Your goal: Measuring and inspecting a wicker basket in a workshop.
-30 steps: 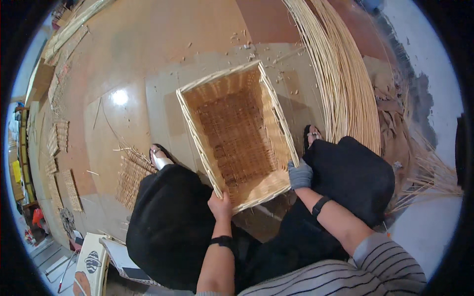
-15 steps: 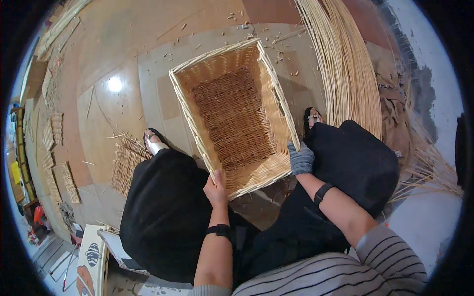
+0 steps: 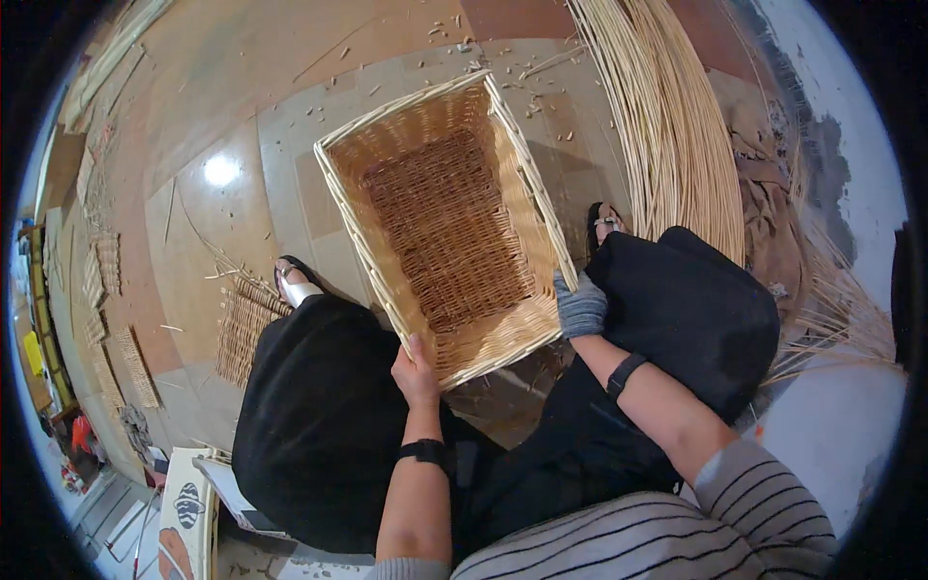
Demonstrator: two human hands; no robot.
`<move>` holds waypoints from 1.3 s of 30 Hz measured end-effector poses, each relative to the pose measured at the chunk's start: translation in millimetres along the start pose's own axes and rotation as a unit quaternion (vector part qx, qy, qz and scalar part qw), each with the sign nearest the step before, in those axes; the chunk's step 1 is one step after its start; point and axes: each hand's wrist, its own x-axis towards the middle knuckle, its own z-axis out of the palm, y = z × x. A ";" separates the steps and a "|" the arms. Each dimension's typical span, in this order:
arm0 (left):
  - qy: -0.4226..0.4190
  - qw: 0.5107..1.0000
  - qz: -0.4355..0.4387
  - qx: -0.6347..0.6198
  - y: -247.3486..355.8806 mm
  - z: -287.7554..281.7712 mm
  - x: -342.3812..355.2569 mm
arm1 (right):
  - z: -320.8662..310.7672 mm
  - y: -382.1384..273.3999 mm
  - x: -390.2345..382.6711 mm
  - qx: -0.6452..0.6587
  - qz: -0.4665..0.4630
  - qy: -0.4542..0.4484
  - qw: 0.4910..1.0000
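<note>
A rectangular wicker basket [image 3: 537, 205] is held tilted in front of my knees, its open top facing me. Its sides are pale wicker and its woven bottom is darker brown. My left hand [image 3: 417, 375], bare, grips the near left corner, thumb on the rim and fingers hidden under the outside. At the near right corner my right hand [image 3: 582, 307], in a grey glove, is closed on the rim; its fingertips are partly hidden behind the wall. Nothing lies inside the basket.
A long bundle of pale wicker rods [image 3: 672, 126] lies at the right, beside brown cloth [image 3: 773, 217]. Woven pieces [image 3: 244, 333] lie on the floor left of my left leg. Small cut stubs [image 3: 553, 114] litter the floor beyond the basket. A white box [image 3: 188, 503] stands at lower left.
The basket and both hands have shifted slightly to the left in the picture, and the view has moved a little too. Both hands keep their hold on the rim.
</note>
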 end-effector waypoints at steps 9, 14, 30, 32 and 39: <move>0.006 1.000 -0.001 -0.009 -4.9 1.7 0.7 | -0.3 -2.5 0.0 0.012 0.034 0.004 0.999; 0.015 1.000 0.013 -0.021 -11.8 0.7 -2.4 | 3.8 1.1 -7.4 0.038 -0.010 0.041 0.998; 0.059 0.981 -0.030 0.181 74.0 0.1 74.0 | -36.0 -95.2 72.8 0.047 -0.044 -0.078 0.995; 0.074 0.968 -0.024 0.239 66.9 -1.4 94.3 | -27.0 -111.7 86.8 0.077 -0.041 -0.057 0.995; 0.008 0.983 0.062 0.175 49.1 -21.7 132.4 | -3.4 -87.6 107.4 0.025 -0.132 -0.037 0.990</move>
